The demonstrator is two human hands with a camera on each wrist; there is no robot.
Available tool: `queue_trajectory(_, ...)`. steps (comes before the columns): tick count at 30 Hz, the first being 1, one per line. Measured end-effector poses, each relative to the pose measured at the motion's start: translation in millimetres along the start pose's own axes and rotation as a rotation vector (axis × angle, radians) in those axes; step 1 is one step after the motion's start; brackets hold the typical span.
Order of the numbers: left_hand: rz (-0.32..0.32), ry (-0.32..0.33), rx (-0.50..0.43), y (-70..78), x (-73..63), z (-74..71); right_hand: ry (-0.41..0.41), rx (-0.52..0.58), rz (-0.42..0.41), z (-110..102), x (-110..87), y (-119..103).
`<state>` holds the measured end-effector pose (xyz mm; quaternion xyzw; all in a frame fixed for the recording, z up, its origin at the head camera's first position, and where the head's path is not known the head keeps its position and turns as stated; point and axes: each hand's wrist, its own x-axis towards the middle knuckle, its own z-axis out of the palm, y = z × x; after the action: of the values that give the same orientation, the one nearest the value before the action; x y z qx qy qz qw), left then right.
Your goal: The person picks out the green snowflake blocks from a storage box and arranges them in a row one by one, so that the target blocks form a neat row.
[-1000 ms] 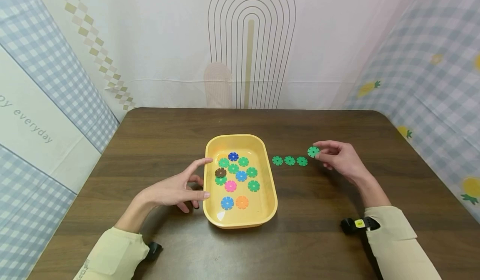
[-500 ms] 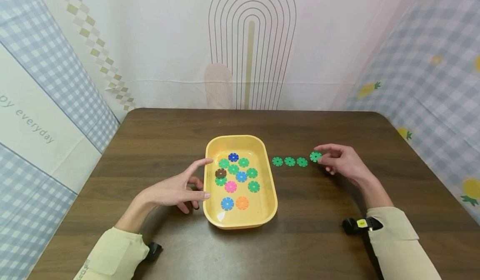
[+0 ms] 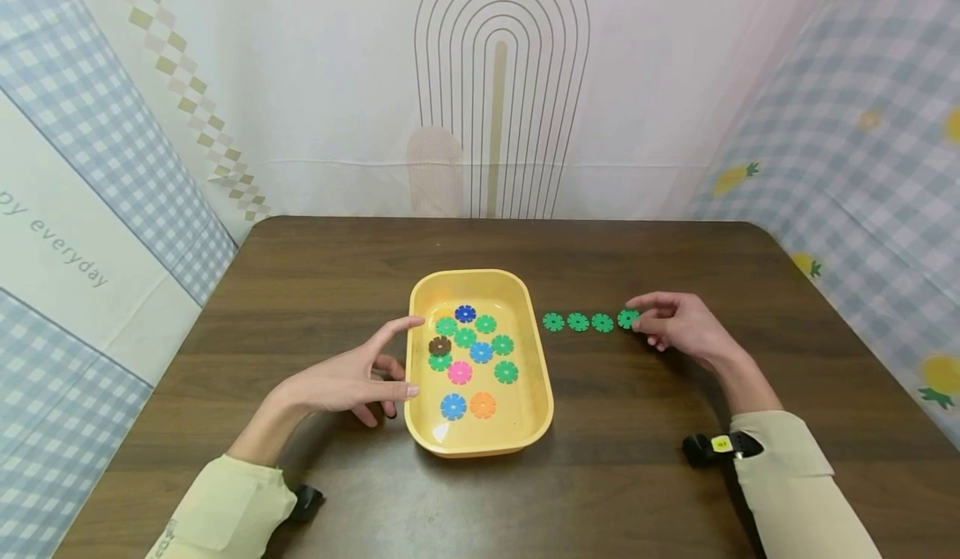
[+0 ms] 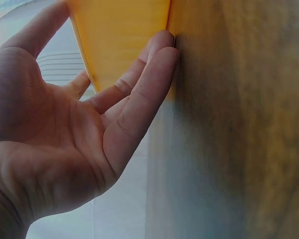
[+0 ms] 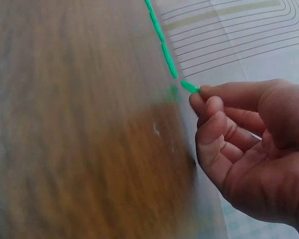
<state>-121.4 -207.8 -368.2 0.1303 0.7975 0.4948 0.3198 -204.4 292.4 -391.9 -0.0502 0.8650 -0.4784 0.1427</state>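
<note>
My right hand (image 3: pixel 686 323) pinches a green notched plastic disc (image 3: pixel 627 318) between thumb and fingertips, at the right end of a row of green discs (image 3: pixel 577 321). In the right wrist view, that green disc (image 5: pixel 189 86) is tilted, its near edge raised off the table. On the left side of the yellow tray (image 3: pixel 542 376), my left hand (image 3: pixel 352 380) holds the rim, index finger and thumb over the edge. Its other fingers (image 4: pixel 149 84) lie along the outer wall in the left wrist view. Inside the tray lie several loose discs, including a pink disc (image 3: pixel 460 372) and an orange disc (image 3: pixel 483 405).
A dark wooden table (image 3: pixel 337 267) carries everything. Behind its far edge hangs a white patterned cloth (image 3: pixel 337 109), with checked cloth (image 3: pixel 840 151) at both sides. A black strap device (image 3: pixel 701 451) is worn on the right wrist.
My right hand has lowered the green disc and brought it into line with the row, close to the end disc. The left hand keeps its place on the tray.
</note>
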Motion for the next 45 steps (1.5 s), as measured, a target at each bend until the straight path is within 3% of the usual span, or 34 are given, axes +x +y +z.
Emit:
queue_trajectory(31, 0.002, 0.000, -0.010, -1.4, 0.5, 0.1, 0.009, -0.092, 0.042, 1.3, 3.7, 1.6)
queue_trajectory(38, -0.009, 0.005, -0.013, -1.2, 0.4, -0.2, 0.061, -0.130, -0.057, 3.6, -6.8, -30.5)
queue_trajectory(45, -0.003, 0.000, -0.013, -1.5, 1.8, -0.5, 0.030, -0.154, -0.165, 37.3, -15.9, -79.5)
